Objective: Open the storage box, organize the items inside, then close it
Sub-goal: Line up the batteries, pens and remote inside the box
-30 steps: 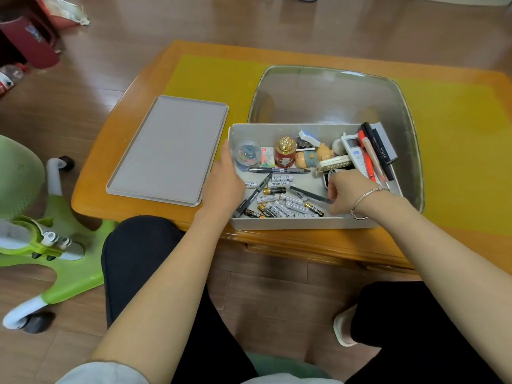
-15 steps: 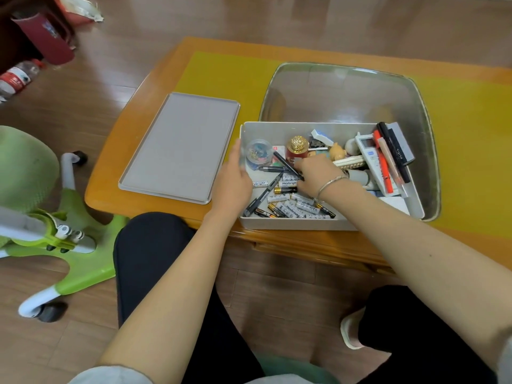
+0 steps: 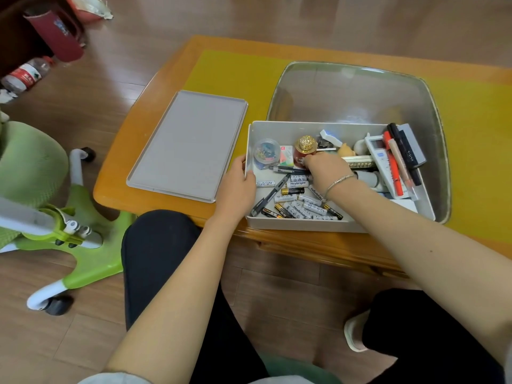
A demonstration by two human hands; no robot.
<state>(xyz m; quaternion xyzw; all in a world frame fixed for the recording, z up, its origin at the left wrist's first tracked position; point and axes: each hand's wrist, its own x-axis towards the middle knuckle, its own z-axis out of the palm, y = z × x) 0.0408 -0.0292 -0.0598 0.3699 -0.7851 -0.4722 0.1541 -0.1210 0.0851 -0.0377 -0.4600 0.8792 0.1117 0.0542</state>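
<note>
You had the white storage box (image 3: 329, 224) open at the table's near edge, crowded with loose batteries (image 3: 302, 207), black pens (image 3: 270, 195), a gold-capped red jar (image 3: 304, 146), a round tub of clips (image 3: 266, 153) and a red marker (image 3: 393, 167). Its flat grey lid (image 3: 188, 145) lay just left of the box.

A wooden table (image 3: 166, 87) stands on brown plank floor (image 3: 277, 15), a green chair (image 3: 30, 159) beside it.

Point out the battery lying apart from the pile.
The white Heybright battery beside the left hand, alone by the box's left wall; the others cluster together.
</note>
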